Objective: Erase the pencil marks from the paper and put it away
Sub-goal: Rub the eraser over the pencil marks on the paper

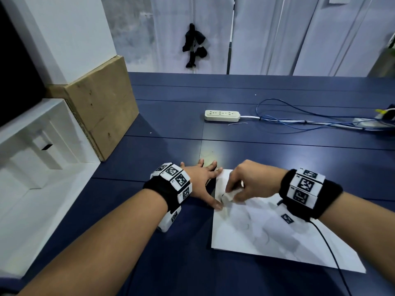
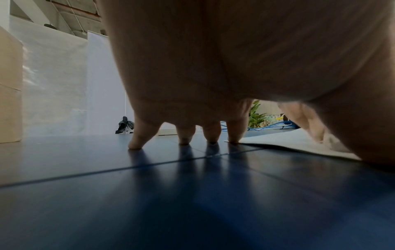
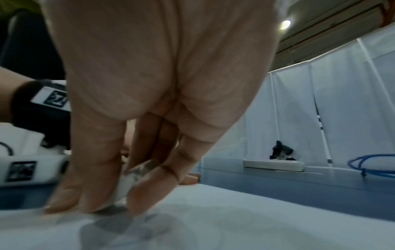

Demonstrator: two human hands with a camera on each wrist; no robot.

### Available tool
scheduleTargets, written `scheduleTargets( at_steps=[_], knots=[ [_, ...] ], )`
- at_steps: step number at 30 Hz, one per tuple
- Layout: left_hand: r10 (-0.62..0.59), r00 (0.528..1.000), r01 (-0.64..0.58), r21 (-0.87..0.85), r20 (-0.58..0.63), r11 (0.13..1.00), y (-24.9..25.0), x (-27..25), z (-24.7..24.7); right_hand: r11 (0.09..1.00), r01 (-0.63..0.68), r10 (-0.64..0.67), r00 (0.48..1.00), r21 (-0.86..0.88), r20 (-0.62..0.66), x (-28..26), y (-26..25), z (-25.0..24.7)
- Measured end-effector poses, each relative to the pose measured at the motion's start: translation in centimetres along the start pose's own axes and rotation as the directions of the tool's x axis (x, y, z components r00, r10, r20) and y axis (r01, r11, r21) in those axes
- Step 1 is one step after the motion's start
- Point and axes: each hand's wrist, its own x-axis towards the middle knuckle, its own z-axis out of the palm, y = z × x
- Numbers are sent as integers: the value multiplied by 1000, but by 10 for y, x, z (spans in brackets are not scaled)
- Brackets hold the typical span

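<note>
A white sheet of paper [image 1: 267,233] with faint grey pencil smudges lies on the dark blue table [image 1: 181,116], near its front right. My left hand [image 1: 205,180] is spread flat; its thumb and index fingertip press the paper's left edge [image 2: 288,143], while the other fingers [image 2: 186,135] rest on the table. My right hand [image 1: 241,184] pinches a smudged white eraser [image 1: 229,195] between thumb and fingers and holds it down on the paper's upper left corner. In the right wrist view the eraser [image 3: 132,179] meets the paper [image 3: 235,219].
A white power strip [image 1: 222,115] with blue cables [image 1: 299,120] lies farther back on the table. A cardboard box [image 1: 102,107] and a white shelf unit [image 1: 32,150] stand at the left. White curtains hang behind the table. A black cable [image 1: 329,248] crosses the paper from my right wrist.
</note>
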Motion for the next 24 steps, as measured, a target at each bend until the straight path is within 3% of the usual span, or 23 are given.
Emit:
scheduleTargets(
  at_steps=[4, 6, 10, 12, 17, 19, 24],
  knots=[
    [-2, 1000, 2, 5, 0, 1000, -1, 2, 1, 993, -115, 108, 978, -28, -179, 24, 18, -11],
    [-7, 1000, 7, 6, 5, 1000, -1, 2, 0, 991, -131, 123, 970, -26, -210, 25, 22, -9],
    [-6, 1000, 6, 13, 1, 1000, 0, 1, 0, 1000, 5, -5, 999, 2, -41, 0, 4, -1],
    [-8, 1000, 8, 13, -1, 1000, 1, 1, 0, 1000, 5, -6, 1000, 17, 29, -2, 0, -2],
    [-13, 1000, 13, 7, 6, 1000, 0, 0, 0, 991, -132, 128, 974, -10, -185, 24, 21, -14],
    [-13, 1000, 13, 2, 11, 1000, 0, 0, -1, 990, -136, 128, 969, -27, -210, 21, 24, -11],
    [-11, 1000, 11, -4, 13, 1000, 0, 0, -1, 999, -27, 26, 999, 45, 31, -2, 5, -1]
  ],
)
